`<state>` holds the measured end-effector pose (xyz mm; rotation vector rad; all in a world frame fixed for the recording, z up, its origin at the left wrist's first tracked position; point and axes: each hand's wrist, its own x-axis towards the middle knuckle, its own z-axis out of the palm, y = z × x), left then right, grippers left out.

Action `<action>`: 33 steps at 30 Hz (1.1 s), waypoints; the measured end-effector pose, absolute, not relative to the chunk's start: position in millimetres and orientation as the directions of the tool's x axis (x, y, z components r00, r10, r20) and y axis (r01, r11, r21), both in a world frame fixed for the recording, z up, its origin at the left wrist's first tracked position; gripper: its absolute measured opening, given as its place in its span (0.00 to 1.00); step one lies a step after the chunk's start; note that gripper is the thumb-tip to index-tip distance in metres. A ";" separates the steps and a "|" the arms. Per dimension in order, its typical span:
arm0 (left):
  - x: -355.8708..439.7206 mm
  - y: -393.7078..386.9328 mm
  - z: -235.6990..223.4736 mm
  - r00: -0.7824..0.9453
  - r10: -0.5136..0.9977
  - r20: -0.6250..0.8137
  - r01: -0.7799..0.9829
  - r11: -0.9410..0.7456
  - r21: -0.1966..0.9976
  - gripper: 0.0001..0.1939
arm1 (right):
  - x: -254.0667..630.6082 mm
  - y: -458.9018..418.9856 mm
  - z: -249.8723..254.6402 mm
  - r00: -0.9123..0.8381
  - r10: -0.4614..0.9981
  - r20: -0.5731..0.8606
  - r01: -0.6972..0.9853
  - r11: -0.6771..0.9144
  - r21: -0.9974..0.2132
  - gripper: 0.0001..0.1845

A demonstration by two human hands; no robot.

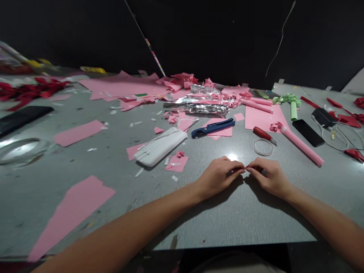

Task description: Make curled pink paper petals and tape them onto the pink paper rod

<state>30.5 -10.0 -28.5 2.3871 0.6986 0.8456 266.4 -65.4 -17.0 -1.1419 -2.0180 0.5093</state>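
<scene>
My left hand [220, 172] and my right hand [269, 174] meet fingertip to fingertip above the grey table. Each is closed in a pinch. A tiny dark reddish bit shows between the fingertips, too small to name. Just beyond my right hand lie a red-handled craft knife [264, 135] and a thin pale ring [263, 146]. Farther off, ahead of my left hand, rests a blue hand tool [213, 128] on pink paper. A white rectangular block [161, 147] is to the left, near a small pink paper square [176, 163] with scraps on it.
Crumpled pink paper and silver foil [207, 100] are heaped at the back. Rolled pink tubes [303, 146], a black phone [308, 132] and a charger with cable [324, 117] lie on the right. Pink paper sheets [75, 208], a tape roll [21, 149] and red ribbon [31, 89] are left.
</scene>
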 end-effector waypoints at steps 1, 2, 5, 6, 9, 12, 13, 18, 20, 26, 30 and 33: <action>30.7 -10.4 -28.2 0.669 0.610 0.424 0.295 -0.742 0.602 0.10 | 266.1 -65.7 -17.3 -0.318 0.851 0.419 0.556 0.525 -0.645 0.10; 30.9 -10.8 -27.6 0.664 0.613 0.429 0.297 -0.742 0.600 0.10 | 265.7 -66.0 -17.4 -0.312 0.850 0.424 0.558 0.525 -0.643 0.10; 31.4 -11.9 -25.2 0.657 0.617 0.433 0.288 -0.736 0.613 0.08 | 264.2 -66.8 -17.5 -0.295 0.849 0.438 0.563 0.525 -0.639 0.09; 31.5 -12.1 -24.4 0.655 0.619 0.433 0.283 -0.733 0.619 0.08 | 263.5 -66.9 -17.5 -0.290 0.848 0.443 0.564 0.525 -0.637 0.10; 31.9 -12.4 -23.0 0.657 0.625 0.422 0.280 -0.721 0.633 0.07 | 261.5 -67.6 -17.2 -0.270 0.848 0.456 0.573 0.522 -0.632 0.10; 32.4 -12.0 -23.0 0.657 0.631 0.412 0.281 -0.712 0.643 0.07 | 259.7 -68.6 -17.1 -0.250 0.853 0.457 0.596 0.508 -0.622 0.09; 32.5 -11.7 -23.1 0.657 0.632 0.412 0.278 -0.710 0.647 0.08 | 259.3 -69.0 -17.1 -0.247 0.855 0.456 0.600 0.505 -0.621 0.09; 32.8 -11.1 -22.1 0.664 0.622 0.415 0.257 -0.711 0.655 0.10 | 260.7 -68.1 -15.3 -0.167 0.880 0.446 0.592 0.451 -0.668 0.09; 32.9 -11.4 -21.3 0.660 0.621 0.423 0.252 -0.714 0.653 0.10 | 262.0 -65.9 -13.6 -0.158 0.898 0.410 0.536 0.427 -0.728 0.08; 33.0 -13.4 -20.9 0.653 0.610 0.450 0.267 -0.741 0.616 0.12 | 262.2 -61.7 -10.2 -0.273 0.916 0.296 0.363 0.383 -0.849 0.10; 33.8 -14.6 -19.8 0.659 0.594 0.460 0.280 -0.763 0.583 0.15 | 260.1 -62.8 -10.3 -0.269 0.920 0.284 0.358 0.369 -0.858 0.13; 34.1 -15.6 -15.0 0.661 0.602 0.449 0.257 -0.743 0.618 0.15 | 259.8 -63.4 -11.8 -0.272 0.928 0.254 0.307 0.334 -0.891 0.13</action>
